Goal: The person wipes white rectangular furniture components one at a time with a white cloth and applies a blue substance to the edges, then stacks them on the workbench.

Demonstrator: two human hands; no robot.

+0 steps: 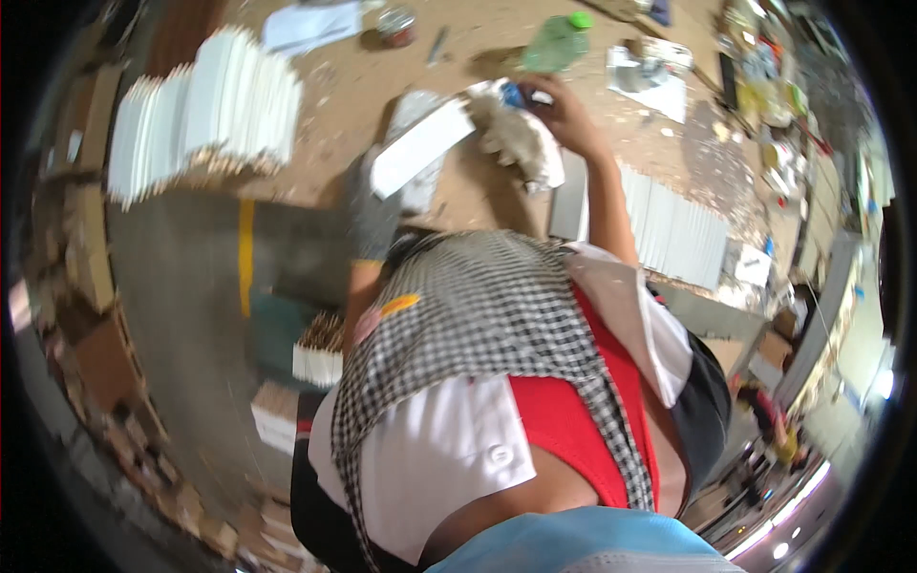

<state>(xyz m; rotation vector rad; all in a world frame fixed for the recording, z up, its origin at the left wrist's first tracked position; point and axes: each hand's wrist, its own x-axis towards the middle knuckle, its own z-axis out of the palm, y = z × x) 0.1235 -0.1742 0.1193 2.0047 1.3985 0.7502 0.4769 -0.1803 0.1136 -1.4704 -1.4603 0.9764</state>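
Observation:
At the bench, my right hand (562, 113) is closed around a small blue object (514, 95) whose kind I cannot make out. Crumpled off-white cloth (521, 143) lies just below and left of that hand. A flat white board (422, 149) slants across the bench to the left of the cloth. My left hand (373, 215), in a grey glove or sleeve, is at the board's lower left end; its fingers are hidden. Under the board a light grey sheet (417, 191) shows, its kind unclear.
Stacked white boards (210, 105) stand at the far left, and another row of pale boards (673, 224) is at the right. Behind are a green-capped bottle (557, 43), a glass jar (396, 26) and white papers (310, 27). A box of sticks (318, 363) stands low left.

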